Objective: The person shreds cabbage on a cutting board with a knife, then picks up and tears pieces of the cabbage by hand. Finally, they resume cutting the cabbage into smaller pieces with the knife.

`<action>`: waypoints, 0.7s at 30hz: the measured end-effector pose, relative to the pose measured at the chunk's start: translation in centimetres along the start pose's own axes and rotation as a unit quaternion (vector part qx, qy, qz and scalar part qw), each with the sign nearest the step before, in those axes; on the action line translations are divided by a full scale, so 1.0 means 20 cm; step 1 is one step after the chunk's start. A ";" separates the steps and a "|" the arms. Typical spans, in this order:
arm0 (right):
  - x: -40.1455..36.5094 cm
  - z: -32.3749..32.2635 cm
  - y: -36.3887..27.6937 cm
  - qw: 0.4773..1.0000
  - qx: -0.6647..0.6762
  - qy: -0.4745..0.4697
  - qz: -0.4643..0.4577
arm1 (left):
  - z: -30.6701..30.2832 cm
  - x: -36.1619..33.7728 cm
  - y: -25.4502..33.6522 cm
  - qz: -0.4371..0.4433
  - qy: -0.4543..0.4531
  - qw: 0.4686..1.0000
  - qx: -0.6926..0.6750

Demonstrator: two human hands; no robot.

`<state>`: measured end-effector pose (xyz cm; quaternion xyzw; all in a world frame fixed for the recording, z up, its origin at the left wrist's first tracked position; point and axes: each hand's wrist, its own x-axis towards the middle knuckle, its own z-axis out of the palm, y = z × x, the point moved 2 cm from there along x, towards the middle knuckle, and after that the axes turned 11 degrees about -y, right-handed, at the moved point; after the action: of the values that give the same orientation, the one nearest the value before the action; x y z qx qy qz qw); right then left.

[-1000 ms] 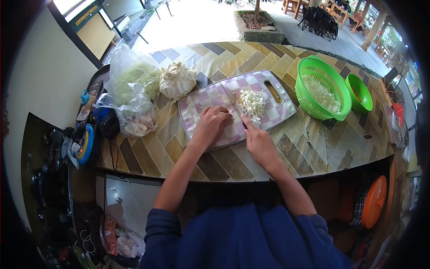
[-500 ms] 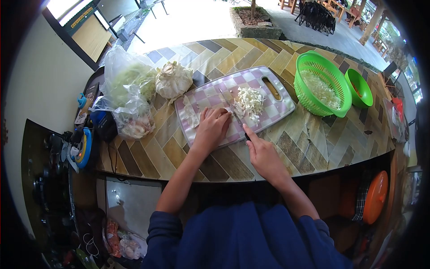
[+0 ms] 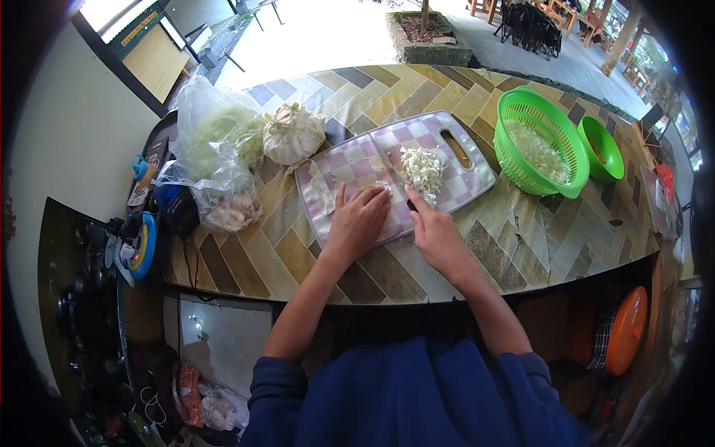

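Note:
A pink and white checkered cutting board (image 3: 350, 160) lies on the tiled table. My right hand (image 3: 439, 237) is closed round the dark handle of a knife (image 3: 397, 173), whose blade rests over the board beside a heap of chopped white vegetable (image 3: 421, 171). To the left of the blade, my left hand (image 3: 360, 217) has its fingers together on a small white piece (image 3: 383, 186), mostly hidden under the fingertips. Thin pale scraps (image 3: 320, 195) lie at the board's left end.
Right of the board stand a green colander (image 3: 509, 160) of shredded vegetable and a green bowl (image 3: 612, 158). A whitish cabbage head (image 3: 293, 134) and plastic bags (image 3: 208, 141) of vegetables are at the left, near a blue round object (image 3: 144, 246).
The whole view has shifted slightly. The knife blade has moved a little relative to my left fingertips, with a slightly wider gap between them. Both hands keep their hold.

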<state>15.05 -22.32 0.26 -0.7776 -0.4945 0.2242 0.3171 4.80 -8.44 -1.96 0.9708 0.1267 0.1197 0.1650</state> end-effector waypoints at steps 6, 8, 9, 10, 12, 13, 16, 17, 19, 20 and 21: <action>-0.15 -0.03 -0.05 0.999 0.027 -0.021 -0.017 | 0.00 0.01 0.02 0.002 0.015 1.000 0.014; -0.18 -0.02 -0.06 1.000 -0.004 -0.023 -0.009 | 0.00 0.01 0.02 0.004 0.017 1.000 0.011; -0.19 -0.02 -0.06 1.000 -0.019 -0.024 -0.006 | 0.00 0.01 0.02 0.005 0.018 1.000 0.010; -0.20 -0.01 -0.06 0.999 -0.044 -0.030 0.003 | 0.00 0.01 0.02 0.006 0.020 1.000 0.008; -0.21 0.01 -0.06 0.995 -0.094 -0.041 0.019 | 0.00 0.01 0.02 0.005 0.020 1.000 0.010; -0.20 0.02 -0.06 0.992 -0.116 -0.048 0.029 | 0.00 0.01 0.02 0.004 0.020 1.000 0.011; -0.17 0.07 -0.08 0.983 -0.167 -0.062 0.049 | 0.01 0.00 0.01 0.006 0.013 1.000 0.022; -0.14 0.09 -0.07 0.982 -0.173 -0.063 0.051 | 0.01 0.00 0.01 0.003 0.011 1.000 0.017; -0.09 0.11 -0.06 0.982 -0.174 -0.051 0.047 | 0.00 0.01 0.01 -0.002 0.006 1.000 0.009; -0.06 0.12 -0.06 0.984 -0.170 -0.037 0.042 | 0.00 0.01 0.01 -0.001 0.005 1.000 -0.002; -0.04 0.12 -0.05 0.985 -0.165 -0.023 0.036 | 0.00 0.01 0.00 -0.001 0.005 1.000 -0.012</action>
<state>12.52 -22.06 -0.62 -0.8311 -0.5039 0.1686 0.1644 4.91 -8.40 -1.86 0.9680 0.1269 0.1259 0.1759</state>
